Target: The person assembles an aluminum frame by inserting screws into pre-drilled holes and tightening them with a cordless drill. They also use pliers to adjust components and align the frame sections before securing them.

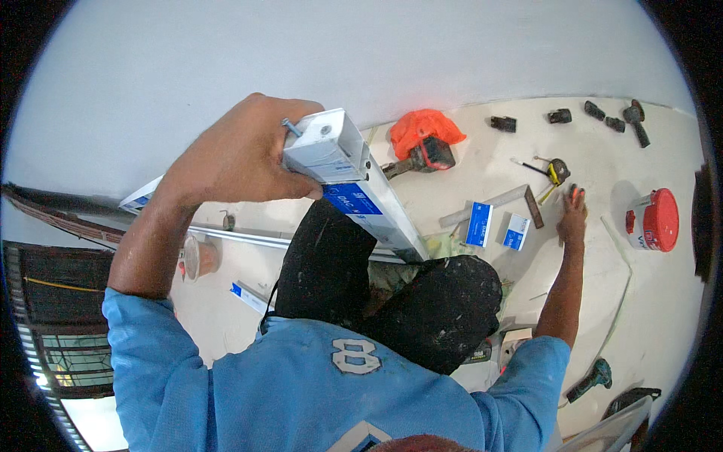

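My left hand (245, 151) is closed round the upper end of a white metal frame profile (385, 215) with blue labels. A screw (291, 126) stands up from its corner beside my fingers. The profile slants down to the right past my knees. On the floor at the right, my right hand (574, 218) has its fingers round a small orange-and-black thing (578, 194), mostly hidden. Just beyond that hand lies a yellow-and-black tape measure (558, 172). A try square (533, 207) and two short white-and-blue profile offcuts (479, 224) lie to its left.
A cordless power tool (433, 154) rests against an orange bag (429, 128) near the wall. Several black batteries and an angle grinder (635, 117) lie far right. A red-lidded bucket (661, 220) stands right, a green-black drill (591, 380) nearer. A small tub (200, 258) stands left.
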Demonstrator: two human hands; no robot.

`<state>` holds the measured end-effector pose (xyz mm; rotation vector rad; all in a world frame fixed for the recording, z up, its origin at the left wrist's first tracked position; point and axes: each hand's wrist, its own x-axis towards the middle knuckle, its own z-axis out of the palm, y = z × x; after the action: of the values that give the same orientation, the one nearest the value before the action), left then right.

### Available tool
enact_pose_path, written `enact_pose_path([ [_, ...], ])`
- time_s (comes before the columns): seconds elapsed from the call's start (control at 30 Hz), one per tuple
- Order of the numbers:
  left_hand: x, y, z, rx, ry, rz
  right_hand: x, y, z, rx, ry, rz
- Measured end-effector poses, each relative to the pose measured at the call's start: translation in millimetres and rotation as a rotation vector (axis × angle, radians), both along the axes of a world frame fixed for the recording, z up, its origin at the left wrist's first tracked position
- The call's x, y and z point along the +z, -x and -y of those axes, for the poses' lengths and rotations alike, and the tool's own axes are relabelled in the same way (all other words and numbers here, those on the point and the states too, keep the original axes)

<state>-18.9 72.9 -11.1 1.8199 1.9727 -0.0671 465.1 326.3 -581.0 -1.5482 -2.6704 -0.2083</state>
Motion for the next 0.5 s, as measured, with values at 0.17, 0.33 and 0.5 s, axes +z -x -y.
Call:
enact_pose_path([
  [0.17,1,10,1,-0.090,0.021,0.006,-2,-23,1,-0.208,0.343,0.100],
  [0.33,6,21,-2,-0.155,0.082,0.044,12,-41,45,-0.526,0.508,0.173],
  [0.5,8,25,-10,-0.093,0.194,0.032,4,-58,87,-0.171,0.499,0.419],
])
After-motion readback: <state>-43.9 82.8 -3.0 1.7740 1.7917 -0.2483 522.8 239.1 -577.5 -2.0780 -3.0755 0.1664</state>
